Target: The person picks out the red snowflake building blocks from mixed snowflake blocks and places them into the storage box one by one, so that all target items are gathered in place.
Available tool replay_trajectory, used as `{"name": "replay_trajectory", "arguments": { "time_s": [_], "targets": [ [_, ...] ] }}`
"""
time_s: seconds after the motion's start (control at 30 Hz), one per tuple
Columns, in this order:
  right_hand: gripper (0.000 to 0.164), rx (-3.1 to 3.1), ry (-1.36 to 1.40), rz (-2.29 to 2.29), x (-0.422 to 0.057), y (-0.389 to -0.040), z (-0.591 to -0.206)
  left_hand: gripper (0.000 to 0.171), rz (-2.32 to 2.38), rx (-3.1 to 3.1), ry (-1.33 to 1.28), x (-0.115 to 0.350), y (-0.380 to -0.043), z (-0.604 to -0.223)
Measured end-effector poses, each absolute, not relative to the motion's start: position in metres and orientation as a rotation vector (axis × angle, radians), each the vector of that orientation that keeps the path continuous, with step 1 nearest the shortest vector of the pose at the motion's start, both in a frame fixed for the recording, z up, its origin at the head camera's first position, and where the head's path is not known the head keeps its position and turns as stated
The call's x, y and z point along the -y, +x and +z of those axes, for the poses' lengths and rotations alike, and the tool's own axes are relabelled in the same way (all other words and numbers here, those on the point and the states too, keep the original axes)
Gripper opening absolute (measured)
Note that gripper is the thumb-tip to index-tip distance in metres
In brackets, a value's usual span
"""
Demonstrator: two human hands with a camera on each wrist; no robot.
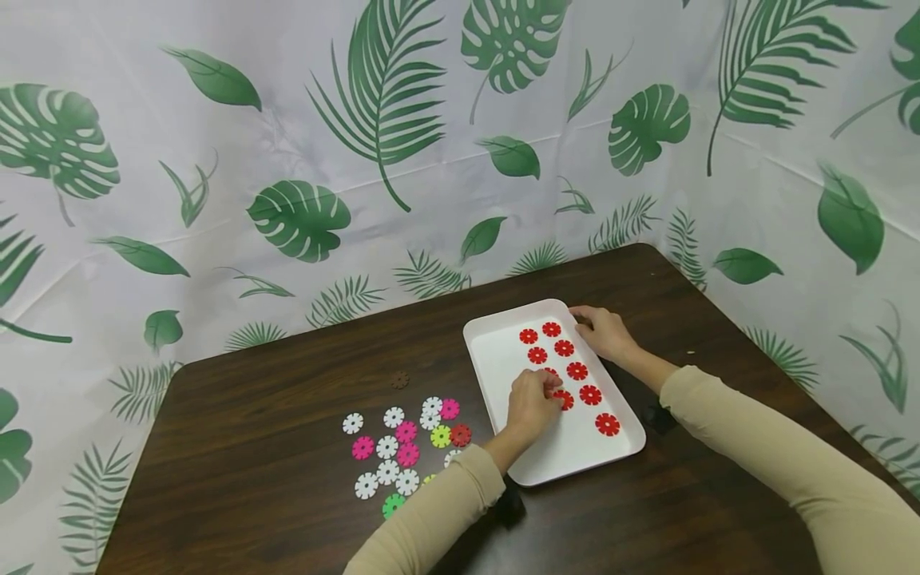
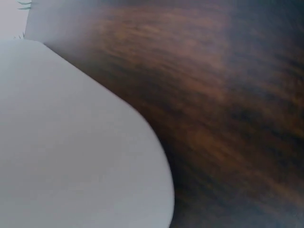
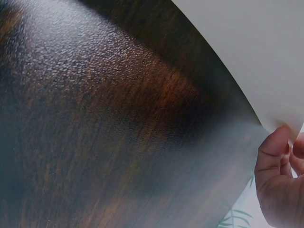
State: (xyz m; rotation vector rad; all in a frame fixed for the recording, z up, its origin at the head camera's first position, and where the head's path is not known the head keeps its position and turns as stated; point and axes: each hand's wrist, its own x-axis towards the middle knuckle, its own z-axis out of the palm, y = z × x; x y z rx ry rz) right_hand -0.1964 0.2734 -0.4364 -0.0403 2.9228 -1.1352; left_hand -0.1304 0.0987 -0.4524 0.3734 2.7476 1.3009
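Observation:
A white tray (image 1: 497, 379) lies on the dark wooden table, with several red notched plastic discs (image 1: 577, 370) in two columns inside it. My left hand (image 1: 530, 406) reaches over the tray, its curled fingers and thumb pinching a red disc (image 1: 565, 400) in the nearer part of the left column. Part of that disc and of the one beyond it is hidden by the fingers. My right hand (image 1: 607, 334) holds the tray's far right rim; in the right wrist view its thumb (image 3: 273, 147) presses on the rim. The left wrist view shows only tray wall (image 2: 80, 142) and table.
Left of the tray, loose discs lie on the table (image 1: 273, 447): several white (image 1: 393, 417), several pink (image 1: 362, 447), a green one (image 1: 393, 505), a yellow-green one (image 1: 441, 436) and a red one (image 1: 460, 435). A brown disc (image 1: 400, 380) lies farther back. A leaf-patterned curtain (image 1: 431, 160) hangs behind.

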Motion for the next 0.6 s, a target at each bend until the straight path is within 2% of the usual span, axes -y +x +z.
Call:
{"name": "replay_trajectory", "arguments": {
  "time_s": [0.6],
  "targets": [
    [0.039, -2.94, -0.054, -1.135, -0.273, -0.195, -0.436, 0.033, 1.688, -2.407, 0.316, -0.082, -0.123, -0.427]
  ]
}}
